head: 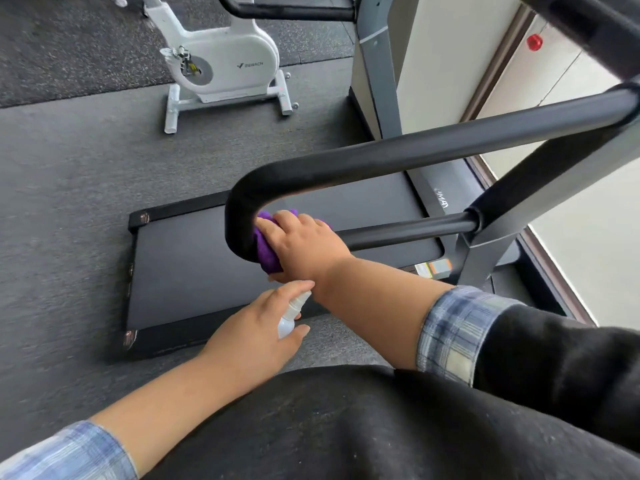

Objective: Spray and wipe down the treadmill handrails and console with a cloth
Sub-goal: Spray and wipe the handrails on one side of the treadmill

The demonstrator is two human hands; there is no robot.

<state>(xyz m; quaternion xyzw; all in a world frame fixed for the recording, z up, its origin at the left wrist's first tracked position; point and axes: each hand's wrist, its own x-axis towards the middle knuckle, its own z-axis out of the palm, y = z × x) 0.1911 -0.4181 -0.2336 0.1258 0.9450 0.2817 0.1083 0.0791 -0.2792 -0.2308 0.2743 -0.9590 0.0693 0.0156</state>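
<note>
The right hand point(304, 242) grips a bunched purple cloth point(265, 249) against the curved end of the black treadmill handrail point(381, 157), while just beneath its wrist the left hand point(256, 327) holds a small white spray bottle point(291, 317), treadmill belt point(194, 271) below.

White exercise bike point(221, 60) parked on the dark speckled rubber floor point(69, 188) at the back, and a little red knob point(534, 42) on the pale wall panel point(568, 81) off right.
</note>
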